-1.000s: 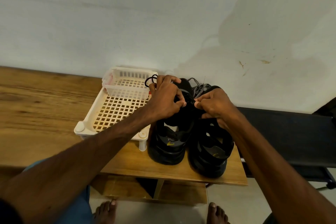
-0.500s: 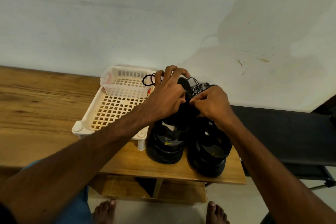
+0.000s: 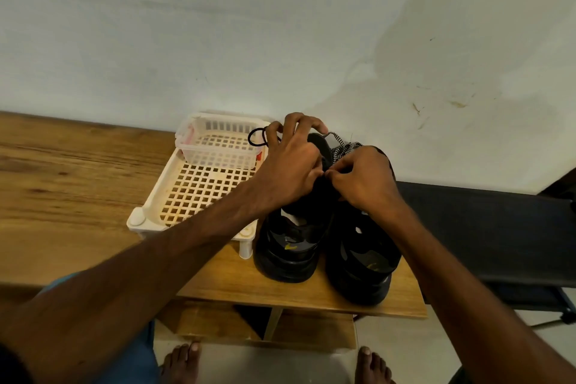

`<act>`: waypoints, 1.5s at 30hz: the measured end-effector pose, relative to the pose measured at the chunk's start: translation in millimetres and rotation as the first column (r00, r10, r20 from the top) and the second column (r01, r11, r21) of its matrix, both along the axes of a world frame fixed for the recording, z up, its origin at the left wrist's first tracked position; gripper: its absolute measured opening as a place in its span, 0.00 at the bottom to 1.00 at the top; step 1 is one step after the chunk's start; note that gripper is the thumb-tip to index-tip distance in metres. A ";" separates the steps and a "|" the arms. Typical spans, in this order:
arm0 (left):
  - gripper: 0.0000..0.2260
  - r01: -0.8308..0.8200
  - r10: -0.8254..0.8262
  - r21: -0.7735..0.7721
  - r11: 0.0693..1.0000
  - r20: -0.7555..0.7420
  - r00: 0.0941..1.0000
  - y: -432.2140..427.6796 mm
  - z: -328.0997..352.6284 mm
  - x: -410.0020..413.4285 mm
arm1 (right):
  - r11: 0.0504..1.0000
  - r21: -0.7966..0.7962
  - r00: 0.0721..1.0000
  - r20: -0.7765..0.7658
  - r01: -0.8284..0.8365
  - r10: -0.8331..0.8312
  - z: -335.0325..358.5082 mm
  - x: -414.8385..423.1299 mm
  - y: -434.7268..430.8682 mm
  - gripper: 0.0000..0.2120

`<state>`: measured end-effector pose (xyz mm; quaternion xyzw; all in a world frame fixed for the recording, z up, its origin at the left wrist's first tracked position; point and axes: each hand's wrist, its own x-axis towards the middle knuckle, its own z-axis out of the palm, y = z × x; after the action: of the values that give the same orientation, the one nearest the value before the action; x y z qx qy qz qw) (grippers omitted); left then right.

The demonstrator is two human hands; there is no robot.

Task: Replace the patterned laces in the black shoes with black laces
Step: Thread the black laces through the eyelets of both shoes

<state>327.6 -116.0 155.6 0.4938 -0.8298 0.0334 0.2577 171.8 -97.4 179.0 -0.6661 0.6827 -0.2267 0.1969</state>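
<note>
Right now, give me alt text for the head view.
Left hand and right hand meet fingertip to fingertip over the left of two black shoes on a table, pinching at its lacing. A black lace loops beside the left hand, patterned laces bunch behind, and a white tray sits alongside.

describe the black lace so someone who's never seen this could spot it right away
On the wooden table against the white wall sits a cream lattice tray. At its far right corner, a thin loop of black lace pokes out beside the fingers of the left hand. It is plain black, unlike the striped lace to its right.
</note>
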 end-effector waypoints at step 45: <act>0.07 -0.287 0.417 0.314 0.905 -0.531 0.737 -45.0 12.5 74.2 | 0.989 -0.094 0.986 -0.132 -0.114 0.101 18.0 -31.0 1.9 0.07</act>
<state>401.8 -161.0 168.0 0.6526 -0.5986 -0.1605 0.4359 140.8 -95.5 197.0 -0.7243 0.6445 -0.2073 0.1308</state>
